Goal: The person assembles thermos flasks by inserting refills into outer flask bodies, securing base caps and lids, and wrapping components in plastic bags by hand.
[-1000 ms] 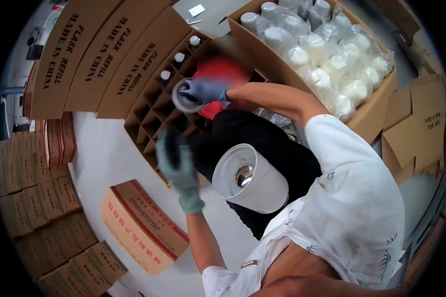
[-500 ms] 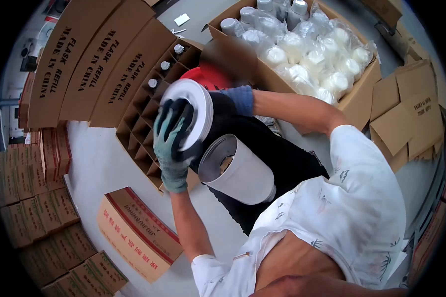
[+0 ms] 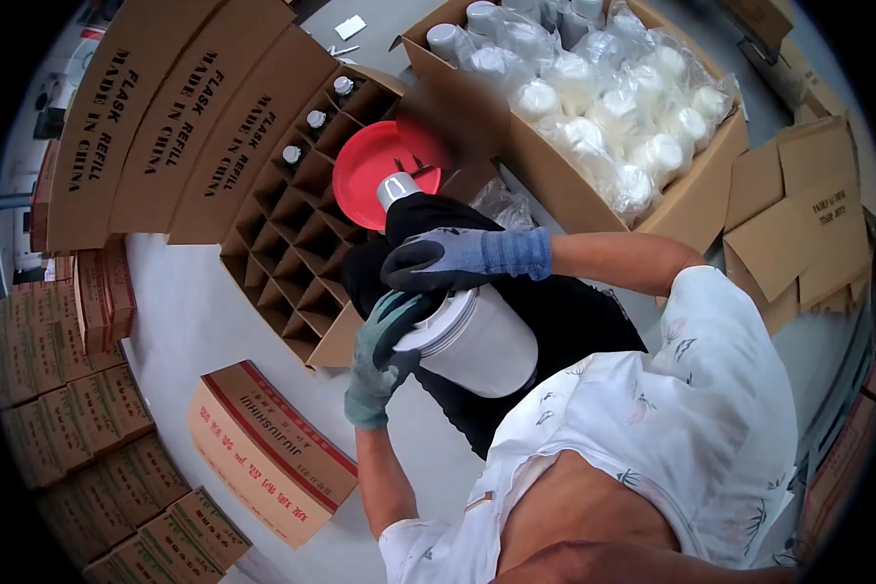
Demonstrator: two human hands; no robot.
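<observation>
A white container (image 3: 492, 350) lies tilted across black trousers (image 3: 584, 307), a lid (image 3: 445, 326) at its mouth. The left hand (image 3: 375, 355), in a green glove, clasps the lid's edge; the right hand (image 3: 443, 261), in a blue glove, lies over its far side, its grip impossible to tell. Beyond, a divided box (image 3: 333, 343) holds 3 white-capped bottles (image 3: 316, 120) beside a red dish (image 3: 360, 180). Behind it, 3 cardboard panels (image 3: 180, 141) each read "FLASK REFILL MADE IN CHINA". A red-banded carton (image 3: 273, 453) on the floor (image 3: 175, 321) reads "JIUJIUSHIHUI" above red Chinese characters.
</observation>
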